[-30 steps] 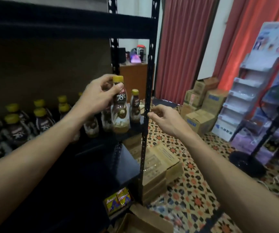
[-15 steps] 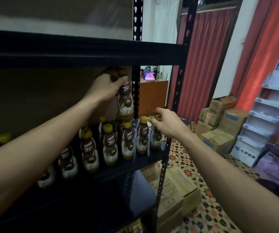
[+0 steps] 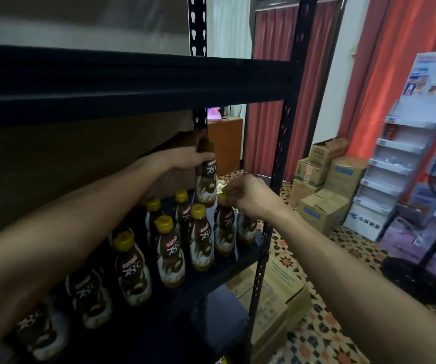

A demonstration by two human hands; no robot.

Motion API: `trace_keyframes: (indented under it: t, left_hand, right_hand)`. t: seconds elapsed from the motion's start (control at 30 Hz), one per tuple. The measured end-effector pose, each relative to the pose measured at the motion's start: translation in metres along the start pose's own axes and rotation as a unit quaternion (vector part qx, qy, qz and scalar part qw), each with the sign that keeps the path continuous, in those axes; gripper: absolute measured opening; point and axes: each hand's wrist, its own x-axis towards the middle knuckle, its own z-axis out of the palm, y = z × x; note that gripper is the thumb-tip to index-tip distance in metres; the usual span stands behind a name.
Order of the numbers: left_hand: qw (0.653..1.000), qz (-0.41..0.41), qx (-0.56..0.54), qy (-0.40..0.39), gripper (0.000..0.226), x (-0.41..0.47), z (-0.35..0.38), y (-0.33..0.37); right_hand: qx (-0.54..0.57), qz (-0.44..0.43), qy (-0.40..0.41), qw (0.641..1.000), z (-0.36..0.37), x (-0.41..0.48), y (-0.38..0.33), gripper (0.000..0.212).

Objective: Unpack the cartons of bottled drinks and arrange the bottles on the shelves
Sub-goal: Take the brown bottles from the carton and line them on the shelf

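Beyond rack post (image 3: 281,153), stacked cartons (image 3: 323,212)

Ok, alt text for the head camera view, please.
The left hand holds a brown plastic coffee bottle over rows of matching yellow-capped bottles on a black metal shelf; the right hand pinches one standing bottle's yellow cap.

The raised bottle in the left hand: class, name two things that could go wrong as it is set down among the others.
1. The left hand grips the raised bottle only near its cap, above closely packed standing bottles; lowering it could topple some.
2. The right hand pinches a second bottle by its cap near the shelf's open right end; a nudge might tip it off.
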Motion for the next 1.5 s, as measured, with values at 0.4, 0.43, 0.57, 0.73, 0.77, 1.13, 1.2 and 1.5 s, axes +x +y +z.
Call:
trace_keyframes:
  t: [0.4,0.43,0.57,0.73,0.77,1.13,1.2,1.5]
  left_hand:
    - [0.984,0.040,0.130,-0.118,0.026,0.008,0.045,-0.027]
    - [0.983,0.039,0.133,-0.119,0.027,0.008,0.047,-0.028]
    - [0.983,0.040,0.137,-0.116,0.031,0.009,0.050,-0.029]
    - [0.985,0.028,0.124,-0.116,0.031,0.011,0.052,-0.031]
    - [0.984,0.026,0.125,-0.122,0.033,0.011,0.052,-0.032]
    - [0.985,0.037,0.093,-0.137,0.039,0.014,0.055,-0.032]
    - [0.987,0.038,0.087,-0.128,0.041,0.014,0.057,-0.032]
    - [0.989,0.043,0.094,-0.106,0.041,0.013,0.062,-0.028]
  right_hand:
    - [0.030,0.013,-0.010,0.999,-0.001,0.004,0.005,0.034]
    - [0.030,0.015,-0.008,0.999,-0.001,0.005,0.006,0.034]
    - [0.034,0.016,-0.008,0.999,0.000,0.005,0.006,0.032]
    - [0.035,0.009,-0.007,0.999,0.000,0.004,0.006,0.032]
    - [0.037,0.009,-0.007,0.999,0.000,0.004,0.006,0.032]
    - [0.047,0.022,-0.012,0.999,-0.003,0.003,0.006,0.028]
    - [0.047,0.023,-0.008,0.999,-0.004,0.002,0.007,0.026]
    - [0.044,0.018,-0.001,0.999,0.000,0.001,0.006,0.032]
